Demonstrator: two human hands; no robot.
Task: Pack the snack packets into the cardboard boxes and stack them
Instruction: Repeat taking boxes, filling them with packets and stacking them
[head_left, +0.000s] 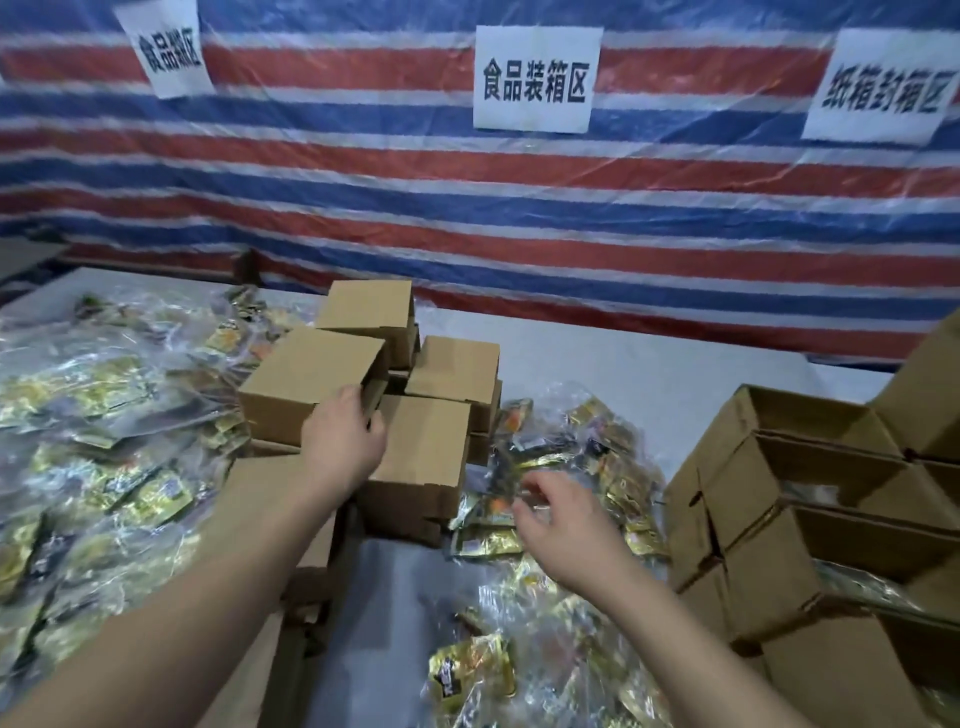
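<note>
Left hand (345, 434) grips closed box (306, 387); right hand (558, 525) spread over packets (582, 457).

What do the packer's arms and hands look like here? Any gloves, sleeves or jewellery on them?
Both are bare. The left hand and the right hand wear no gloves, and no rings show on the sides facing the camera. No watch or bracelet shows on either wrist. The forearms are uncovered right down to the bottom edge of the picture, so no sleeve comes into view.
</note>
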